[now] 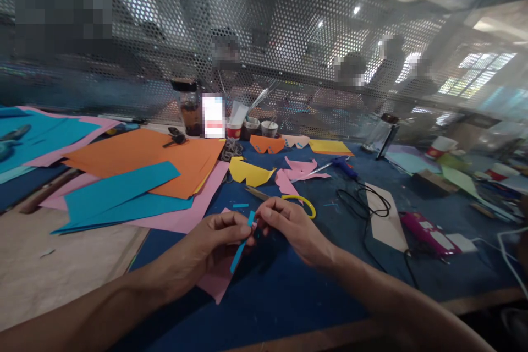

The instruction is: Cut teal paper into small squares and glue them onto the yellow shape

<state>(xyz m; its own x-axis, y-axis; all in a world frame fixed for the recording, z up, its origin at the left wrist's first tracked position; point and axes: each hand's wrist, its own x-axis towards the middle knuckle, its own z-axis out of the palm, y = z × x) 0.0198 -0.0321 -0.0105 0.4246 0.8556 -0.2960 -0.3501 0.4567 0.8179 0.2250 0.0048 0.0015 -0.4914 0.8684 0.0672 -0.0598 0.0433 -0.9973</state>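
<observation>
My left hand pinches a narrow blue paper strip between thumb and fingers. Close against it, my right hand has its thumb and fingers pressed together beside the strip's upper end. What those fingertips hold, if anything, is too small to make out. Under my left hand shows a piece of pink paper, partly covered. Just beyond my right hand lie scissors with a yellow handle, partly hidden by it. A small blue paper scrap rests on the blue tabletop.
Large orange sheets and blue sheets are stacked at left. Cut yellow and pink pieces lie ahead. A glue gun trails its black cord at right, near a magenta power strip. Perforated metal stands behind.
</observation>
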